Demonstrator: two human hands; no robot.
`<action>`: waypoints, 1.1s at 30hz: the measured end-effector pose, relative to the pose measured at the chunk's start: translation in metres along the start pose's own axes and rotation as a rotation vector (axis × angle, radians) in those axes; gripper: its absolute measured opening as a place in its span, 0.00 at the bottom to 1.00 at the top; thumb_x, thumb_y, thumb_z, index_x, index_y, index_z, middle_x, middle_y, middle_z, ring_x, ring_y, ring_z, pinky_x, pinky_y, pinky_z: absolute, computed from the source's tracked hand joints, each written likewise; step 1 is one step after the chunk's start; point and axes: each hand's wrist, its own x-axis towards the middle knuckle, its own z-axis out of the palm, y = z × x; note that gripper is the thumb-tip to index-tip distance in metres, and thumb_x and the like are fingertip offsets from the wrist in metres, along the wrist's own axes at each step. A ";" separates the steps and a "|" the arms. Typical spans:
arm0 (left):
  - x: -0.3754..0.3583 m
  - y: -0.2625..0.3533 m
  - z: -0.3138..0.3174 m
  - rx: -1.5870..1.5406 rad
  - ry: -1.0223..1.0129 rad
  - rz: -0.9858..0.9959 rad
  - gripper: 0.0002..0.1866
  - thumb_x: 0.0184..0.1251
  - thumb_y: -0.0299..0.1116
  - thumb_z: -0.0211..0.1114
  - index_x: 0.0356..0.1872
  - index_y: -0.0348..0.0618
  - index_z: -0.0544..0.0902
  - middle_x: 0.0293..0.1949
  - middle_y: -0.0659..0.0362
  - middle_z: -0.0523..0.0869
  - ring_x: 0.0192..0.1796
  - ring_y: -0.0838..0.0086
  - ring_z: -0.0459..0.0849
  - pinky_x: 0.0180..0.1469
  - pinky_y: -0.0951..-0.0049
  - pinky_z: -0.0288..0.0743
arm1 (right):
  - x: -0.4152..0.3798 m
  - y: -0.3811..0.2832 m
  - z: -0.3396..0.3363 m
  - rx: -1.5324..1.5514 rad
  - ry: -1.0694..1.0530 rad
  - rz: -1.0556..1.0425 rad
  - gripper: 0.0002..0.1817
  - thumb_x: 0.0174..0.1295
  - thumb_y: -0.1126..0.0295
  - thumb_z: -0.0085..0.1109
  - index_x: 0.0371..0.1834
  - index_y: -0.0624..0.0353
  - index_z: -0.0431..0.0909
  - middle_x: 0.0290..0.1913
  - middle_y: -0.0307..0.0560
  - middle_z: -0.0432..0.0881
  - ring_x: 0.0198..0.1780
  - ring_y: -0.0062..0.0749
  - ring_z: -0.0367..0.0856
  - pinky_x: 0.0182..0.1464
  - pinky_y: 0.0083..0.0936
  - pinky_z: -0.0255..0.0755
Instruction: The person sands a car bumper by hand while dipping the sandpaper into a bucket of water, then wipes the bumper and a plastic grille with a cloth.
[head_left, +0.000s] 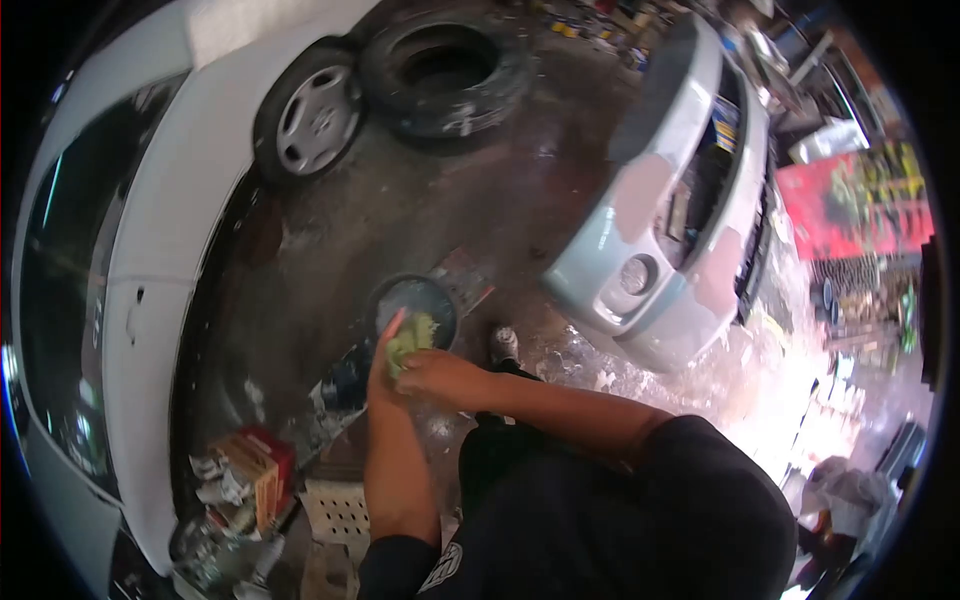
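Over round bucket, crumpled green cloth

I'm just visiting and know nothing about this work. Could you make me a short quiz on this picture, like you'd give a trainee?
1. What do the person's left grip and right grip hold between them?
a) a paint roller
b) a greenish cloth-like bundle
c) a metal wrench

2. True or false: the bumper is one even colour all over.

3. In the picture, which is nearer to the bucket: the pale shoe or the tyre lying on the floor?

Key:
1. b
2. False; it is grey with pinkish patches.
3. The pale shoe.
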 end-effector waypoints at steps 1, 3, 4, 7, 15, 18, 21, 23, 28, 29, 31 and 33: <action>0.015 -0.002 -0.019 0.013 -0.048 0.095 0.25 0.73 0.57 0.60 0.50 0.44 0.84 0.46 0.56 0.88 0.47 0.66 0.87 0.49 0.66 0.82 | 0.006 0.009 -0.007 0.088 0.044 0.043 0.14 0.59 0.73 0.65 0.50 0.57 0.81 0.46 0.51 0.78 0.53 0.47 0.79 0.55 0.40 0.73; 0.020 -0.004 -0.026 -0.005 0.014 0.243 0.26 0.74 0.58 0.59 0.54 0.45 0.82 0.50 0.56 0.86 0.51 0.65 0.86 0.52 0.63 0.81 | 0.027 0.038 -0.015 0.318 0.287 0.272 0.16 0.62 0.71 0.65 0.54 0.58 0.81 0.52 0.51 0.79 0.56 0.43 0.80 0.58 0.37 0.72; 0.014 -0.004 -0.022 -0.037 0.128 0.302 0.26 0.74 0.58 0.57 0.56 0.46 0.81 0.52 0.56 0.86 0.52 0.65 0.85 0.53 0.62 0.81 | 0.035 0.056 -0.017 0.445 0.398 0.375 0.18 0.64 0.70 0.65 0.57 0.58 0.80 0.55 0.51 0.80 0.58 0.42 0.80 0.60 0.35 0.72; -0.018 0.002 0.037 -0.043 0.290 0.407 0.28 0.76 0.59 0.56 0.61 0.47 0.78 0.58 0.57 0.83 0.58 0.63 0.83 0.56 0.59 0.78 | 0.050 0.112 -0.008 0.651 0.412 0.534 0.21 0.67 0.66 0.64 0.62 0.59 0.78 0.58 0.50 0.81 0.58 0.36 0.81 0.60 0.33 0.73; -0.012 -0.011 0.060 0.000 0.288 0.448 0.29 0.73 0.58 0.62 0.64 0.49 0.75 0.60 0.59 0.79 0.61 0.64 0.78 0.58 0.60 0.74 | 0.071 0.117 0.012 1.755 0.339 0.731 0.22 0.66 0.56 0.64 0.55 0.60 0.78 0.47 0.46 0.83 0.49 0.32 0.82 0.53 0.32 0.77; -0.024 -0.016 0.053 0.097 0.320 0.278 0.27 0.74 0.56 0.61 0.61 0.47 0.76 0.55 0.57 0.81 0.51 0.65 0.81 0.48 0.65 0.78 | 0.081 0.112 -0.009 1.253 0.176 0.682 0.19 0.64 0.63 0.63 0.54 0.59 0.78 0.46 0.44 0.83 0.49 0.32 0.82 0.54 0.31 0.76; -0.029 -0.021 0.029 0.085 0.039 0.201 0.23 0.73 0.48 0.65 0.60 0.46 0.75 0.48 0.56 0.83 0.38 0.71 0.81 0.32 0.75 0.72 | 0.090 0.103 -0.016 1.067 0.005 0.413 0.17 0.60 0.68 0.62 0.53 0.58 0.79 0.46 0.43 0.83 0.48 0.32 0.82 0.53 0.29 0.76; -0.031 -0.021 0.018 0.120 0.026 0.207 0.19 0.73 0.44 0.64 0.57 0.46 0.75 0.44 0.56 0.83 0.32 0.73 0.77 0.25 0.78 0.65 | 0.098 0.104 -0.012 1.044 -0.078 0.301 0.17 0.58 0.70 0.62 0.52 0.56 0.80 0.45 0.44 0.83 0.46 0.32 0.82 0.52 0.30 0.76; -0.028 -0.002 0.003 0.616 0.273 0.193 0.16 0.70 0.42 0.65 0.50 0.43 0.78 0.39 0.57 0.82 0.29 0.75 0.74 0.24 0.77 0.63 | 0.110 0.106 0.006 0.711 -0.040 0.386 0.14 0.59 0.67 0.65 0.47 0.58 0.81 0.44 0.52 0.86 0.47 0.41 0.84 0.50 0.38 0.75; -0.030 0.000 0.011 0.770 0.385 0.212 0.16 0.69 0.42 0.66 0.49 0.42 0.79 0.40 0.55 0.83 0.30 0.72 0.76 0.26 0.74 0.67 | 0.110 0.109 0.017 0.589 0.035 0.417 0.14 0.60 0.65 0.64 0.47 0.59 0.81 0.44 0.54 0.86 0.48 0.46 0.84 0.50 0.41 0.75; -0.026 0.005 -0.003 1.065 0.496 0.299 0.18 0.68 0.43 0.67 0.50 0.40 0.79 0.41 0.53 0.85 0.33 0.64 0.80 0.32 0.67 0.73 | 0.108 0.111 0.039 0.343 0.190 0.474 0.14 0.64 0.61 0.62 0.45 0.60 0.81 0.46 0.60 0.85 0.50 0.54 0.84 0.50 0.46 0.74; 0.000 0.013 -0.051 1.352 0.476 0.439 0.22 0.67 0.44 0.68 0.52 0.37 0.80 0.44 0.50 0.87 0.38 0.53 0.84 0.42 0.57 0.78 | 0.108 0.103 0.052 0.297 0.254 0.667 0.16 0.67 0.60 0.59 0.47 0.61 0.79 0.46 0.63 0.84 0.52 0.60 0.83 0.52 0.49 0.73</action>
